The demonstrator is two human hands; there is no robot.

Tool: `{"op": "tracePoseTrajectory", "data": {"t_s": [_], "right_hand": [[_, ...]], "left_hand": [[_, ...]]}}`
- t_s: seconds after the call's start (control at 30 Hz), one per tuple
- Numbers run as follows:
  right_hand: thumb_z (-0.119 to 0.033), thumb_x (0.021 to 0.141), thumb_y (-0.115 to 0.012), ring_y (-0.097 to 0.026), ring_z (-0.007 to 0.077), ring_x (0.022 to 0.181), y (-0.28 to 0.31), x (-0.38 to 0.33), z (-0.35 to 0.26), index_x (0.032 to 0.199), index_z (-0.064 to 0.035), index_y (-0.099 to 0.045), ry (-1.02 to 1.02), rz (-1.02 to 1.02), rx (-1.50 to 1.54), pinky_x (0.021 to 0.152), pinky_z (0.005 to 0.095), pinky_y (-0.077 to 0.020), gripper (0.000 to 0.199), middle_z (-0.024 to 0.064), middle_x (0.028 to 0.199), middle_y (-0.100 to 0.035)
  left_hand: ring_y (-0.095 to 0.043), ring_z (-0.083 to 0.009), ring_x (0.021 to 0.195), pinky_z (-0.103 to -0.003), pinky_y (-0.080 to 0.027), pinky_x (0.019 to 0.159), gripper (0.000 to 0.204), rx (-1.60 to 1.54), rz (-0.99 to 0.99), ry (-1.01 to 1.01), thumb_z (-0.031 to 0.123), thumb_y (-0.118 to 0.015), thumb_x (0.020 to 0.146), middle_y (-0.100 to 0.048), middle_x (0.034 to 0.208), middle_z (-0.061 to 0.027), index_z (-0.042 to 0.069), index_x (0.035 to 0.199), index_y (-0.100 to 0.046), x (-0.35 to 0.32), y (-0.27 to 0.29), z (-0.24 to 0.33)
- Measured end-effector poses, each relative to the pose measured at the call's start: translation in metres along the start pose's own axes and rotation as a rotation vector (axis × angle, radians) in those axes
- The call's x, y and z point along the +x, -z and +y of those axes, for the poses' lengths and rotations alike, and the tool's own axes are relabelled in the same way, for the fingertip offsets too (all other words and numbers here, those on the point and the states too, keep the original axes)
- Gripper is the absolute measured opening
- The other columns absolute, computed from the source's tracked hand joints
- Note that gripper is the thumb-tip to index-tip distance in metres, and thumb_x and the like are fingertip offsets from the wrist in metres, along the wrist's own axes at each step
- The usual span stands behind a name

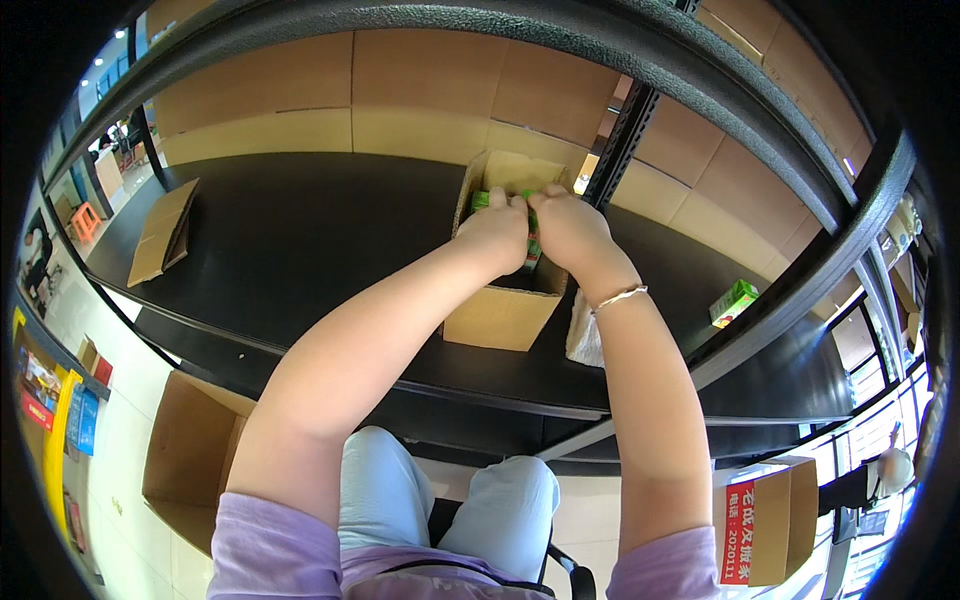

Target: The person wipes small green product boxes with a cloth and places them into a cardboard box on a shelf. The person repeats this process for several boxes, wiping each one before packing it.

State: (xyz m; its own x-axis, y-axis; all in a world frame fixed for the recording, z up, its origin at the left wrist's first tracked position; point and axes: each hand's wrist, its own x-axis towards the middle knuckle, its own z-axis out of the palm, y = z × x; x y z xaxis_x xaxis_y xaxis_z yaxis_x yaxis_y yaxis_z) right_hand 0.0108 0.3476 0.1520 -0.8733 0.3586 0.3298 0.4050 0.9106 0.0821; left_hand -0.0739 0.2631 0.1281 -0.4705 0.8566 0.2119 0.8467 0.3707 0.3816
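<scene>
Lilac cloth sleeves (pixel 272 548), hands (pixel 495 235) (pixel 572 228) inside oblong cardboard box (pixel 497 319), green cartons (pixel 480 200).

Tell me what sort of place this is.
Probably a stockroom or packing area: there is long black shelving, a small cardboard box with green packages inside, and another open box below the shelf.

Packs (pixel 533 250) in box (pixel 498 322), box on shelf (pixel 330 225)

A red label (pixel 739 532) bearing white characters and a row of digits is fixed to the cardboard box (pixel 774 528) at lower right. Print on the shelf's green carton (pixel 734 303) is illegible.
</scene>
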Motion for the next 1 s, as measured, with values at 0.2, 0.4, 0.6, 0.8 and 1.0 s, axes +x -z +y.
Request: {"op": "tracePoseTrajectory", "data": {"t_s": [0.2,0.4,0.6,0.8,1.0], "right_hand": [[-0.011,0.074,-0.052,-0.06,0.0261,0.088,0.009,-0.003,0.0,0.087,-0.0105,-0.062,-0.048,0.186,0.194,0.088,0.043,-0.0352,0.016,0.0092,0.092,-0.063],[-0.014,0.073,-0.053,-0.062,0.0297,0.075,0.001,0.004,0.002,0.079,-0.0106,-0.066,0.277,-0.07,0.091,0.068,0.0405,-0.0463,0.014,0.0123,0.08,-0.064],[-0.009,0.077,-0.051,-0.064,0.0257,0.082,0.004,-0.004,-0.034,0.088,-0.0041,-0.067,0.161,-0.534,-0.436,0.066,0.0367,-0.0493,0.02,0.0115,0.09,-0.066],[-0.017,0.086,-0.041,-0.06,0.0241,0.096,-0.027,0.007,-0.036,0.114,-0.0092,-0.055,0.148,-0.568,-0.421,0.074,0.0375,-0.0473,0.033,0.0101,0.108,-0.06],[-0.024,0.089,-0.033,-0.058,0.0264,0.099,-0.038,0.01,-0.034,0.128,-0.0102,-0.041,0.055,-0.553,-0.405,0.076,0.0393,-0.0479,0.042,0.0101,0.112,-0.056]], "left_hand": [[-0.053,-0.0314,0.095,-0.04,-0.044,0.079,0.011,0.093,0.248,-0.315,0.008,-0.054,0.073,-0.058,0.09,-0.0135,0.003,0.08,-0.06,0.011,0.029,-0.018],[-0.053,-0.0239,0.095,-0.048,-0.026,0.098,0.015,0.513,0.022,-0.45,0.009,-0.052,0.071,-0.062,0.081,-0.0083,0.007,0.073,-0.068,-0.004,0.046,-0.027],[-0.057,-0.018,0.096,-0.047,-0.009,0.105,0.019,1.059,-0.314,-0.483,0.016,-0.052,0.079,-0.066,0.091,-0.0007,0.015,0.086,-0.07,0.0,0.018,-0.012],[-0.044,-0.0201,0.113,-0.037,-0.021,0.1,0.027,0.9,-0.472,-0.325,0.021,-0.048,0.084,-0.056,0.113,-0.0039,0.014,0.107,-0.058,0.04,-0.06,-0.064],[-0.03,-0.0246,0.123,-0.043,-0.015,0.103,0.04,1.05,-0.411,-0.401,0.024,-0.041,0.085,-0.043,0.127,-0.0069,0.01,0.123,-0.041,0.044,-0.076,-0.065]]}}
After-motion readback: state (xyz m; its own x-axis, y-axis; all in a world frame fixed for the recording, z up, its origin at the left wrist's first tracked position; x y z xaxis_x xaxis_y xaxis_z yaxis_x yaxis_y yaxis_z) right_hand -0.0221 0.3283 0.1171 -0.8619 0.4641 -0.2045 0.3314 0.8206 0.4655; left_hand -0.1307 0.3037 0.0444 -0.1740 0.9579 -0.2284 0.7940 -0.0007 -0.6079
